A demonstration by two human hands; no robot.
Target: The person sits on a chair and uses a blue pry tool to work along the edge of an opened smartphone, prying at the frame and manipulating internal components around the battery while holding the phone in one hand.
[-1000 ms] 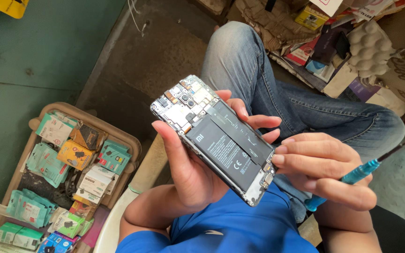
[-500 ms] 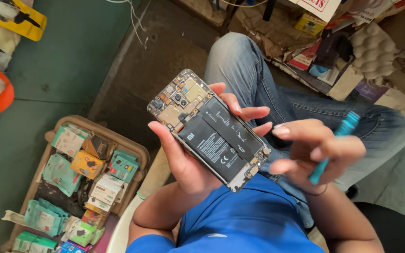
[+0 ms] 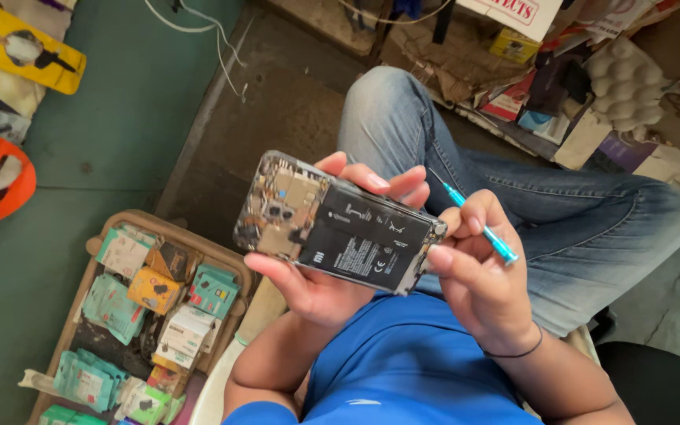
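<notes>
Phone (image 3: 340,224) gripped by left hand (image 3: 316,283); right hand (image 3: 478,275) pinches screwdriver (image 3: 478,224); tray (image 3: 96,244) holds packets (image 3: 112,303).

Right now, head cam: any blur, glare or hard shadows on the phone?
Head view: the opened phone in the left hand is slightly soft from motion blur, its small print unreadable; light is even daylight, no glare on the black battery; the screwdriver in the right hand stays fairly crisp; frame corners look mildly stretched.
</notes>
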